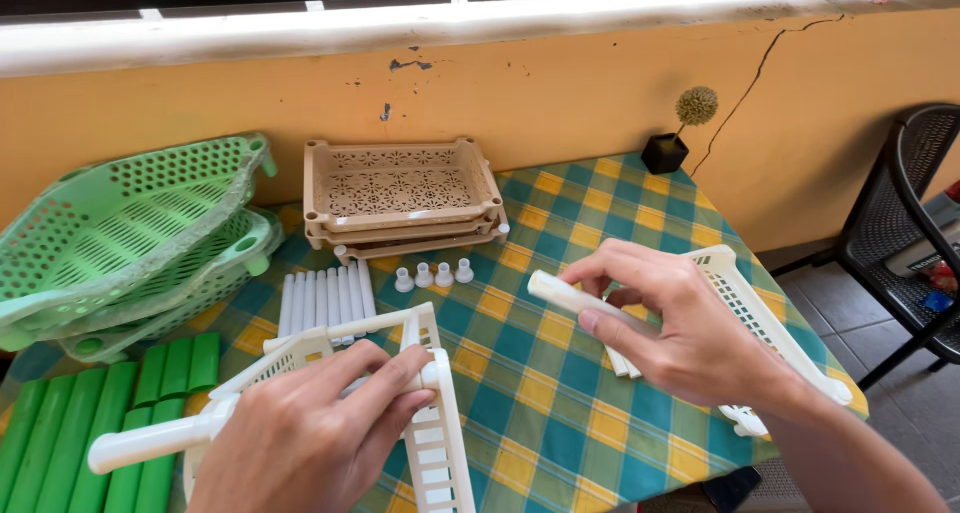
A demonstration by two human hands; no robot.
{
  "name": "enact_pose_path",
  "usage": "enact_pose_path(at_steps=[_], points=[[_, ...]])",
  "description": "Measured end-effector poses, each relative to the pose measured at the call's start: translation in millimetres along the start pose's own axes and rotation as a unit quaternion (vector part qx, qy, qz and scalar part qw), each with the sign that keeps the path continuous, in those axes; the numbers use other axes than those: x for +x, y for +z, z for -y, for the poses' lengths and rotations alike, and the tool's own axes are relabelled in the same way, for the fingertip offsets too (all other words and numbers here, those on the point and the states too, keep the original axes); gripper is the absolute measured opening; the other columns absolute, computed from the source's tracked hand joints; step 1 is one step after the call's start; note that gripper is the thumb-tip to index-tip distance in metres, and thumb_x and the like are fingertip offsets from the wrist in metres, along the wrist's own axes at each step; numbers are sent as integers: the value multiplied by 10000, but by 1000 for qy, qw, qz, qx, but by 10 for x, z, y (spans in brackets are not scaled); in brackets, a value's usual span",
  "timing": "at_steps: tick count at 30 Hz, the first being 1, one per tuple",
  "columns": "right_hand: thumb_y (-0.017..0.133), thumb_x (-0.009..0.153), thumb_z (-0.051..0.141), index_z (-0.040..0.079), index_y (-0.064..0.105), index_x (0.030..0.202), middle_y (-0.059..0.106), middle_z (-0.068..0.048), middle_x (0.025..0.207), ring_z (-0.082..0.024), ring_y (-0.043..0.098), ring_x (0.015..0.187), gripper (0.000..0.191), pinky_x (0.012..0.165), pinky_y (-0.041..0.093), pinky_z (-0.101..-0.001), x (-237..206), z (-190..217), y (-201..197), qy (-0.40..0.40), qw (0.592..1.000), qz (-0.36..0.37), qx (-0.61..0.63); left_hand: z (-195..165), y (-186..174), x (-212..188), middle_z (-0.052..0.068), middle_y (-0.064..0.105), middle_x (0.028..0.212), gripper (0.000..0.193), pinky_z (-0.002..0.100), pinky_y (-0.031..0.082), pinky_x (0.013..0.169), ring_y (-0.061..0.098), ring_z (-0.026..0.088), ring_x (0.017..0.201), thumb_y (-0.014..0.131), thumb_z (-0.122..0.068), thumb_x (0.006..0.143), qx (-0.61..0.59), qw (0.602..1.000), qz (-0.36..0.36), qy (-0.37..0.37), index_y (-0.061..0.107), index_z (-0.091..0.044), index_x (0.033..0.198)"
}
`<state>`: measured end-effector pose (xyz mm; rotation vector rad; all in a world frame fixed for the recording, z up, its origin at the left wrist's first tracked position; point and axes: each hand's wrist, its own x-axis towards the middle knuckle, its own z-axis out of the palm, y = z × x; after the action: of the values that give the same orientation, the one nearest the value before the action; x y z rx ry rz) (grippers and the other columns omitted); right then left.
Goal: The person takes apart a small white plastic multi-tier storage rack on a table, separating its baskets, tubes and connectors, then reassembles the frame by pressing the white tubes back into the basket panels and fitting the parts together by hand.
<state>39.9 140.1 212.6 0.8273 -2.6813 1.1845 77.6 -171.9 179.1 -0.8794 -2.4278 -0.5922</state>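
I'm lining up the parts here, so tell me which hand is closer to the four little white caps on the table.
Right. The right hand, holding a white tube, is just right of the small white caps. The left hand sits farther below them, gripping the white rack.

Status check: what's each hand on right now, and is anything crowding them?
Left hand gripping white tray at a corner post. Right hand holding a white tube. Loose white tubes and caps lie beyond, apart.
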Motion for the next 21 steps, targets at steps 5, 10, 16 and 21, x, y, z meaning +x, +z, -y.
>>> enact_pose_path(at_steps=[5,10,16,21], points=[[751,867,144,12,738,1092,749,-47,848,-108,674,738,261,662,559,-266,16,-485,140,52,993,-91,-54,11,-14,28,42,704,742,267,399,533,486,692,256,572,777,-230,812,11,1000,9,-6,781,-92,1041],[789,822,164,5,740,1135,753,-72,761,-151,671,640,354,633,572,-284,6,-1064,464,183,974,-124,-51,-4,-16,66,38,701,742,265,398,531,488,695,248,579,773,-230,811,11,1000,4,-2,781,-86,1033],[797,807,164,54,694,1199,766,-122,796,-234,739,685,420,675,598,-370,-22,-1513,807,291,946,-83,-118,0,-7,86,28,698,734,259,394,533,499,688,247,577,780,-225,800,10,1000,3,-7,790,-89,1019],[794,798,129,36,695,1162,753,-190,815,-361,738,756,388,733,579,-445,-69,-1671,959,265,946,-81,-168,54,39,17,9,690,759,266,388,530,527,682,235,599,784,-248,827,11,1000,3,-8,789,-105,1052]])
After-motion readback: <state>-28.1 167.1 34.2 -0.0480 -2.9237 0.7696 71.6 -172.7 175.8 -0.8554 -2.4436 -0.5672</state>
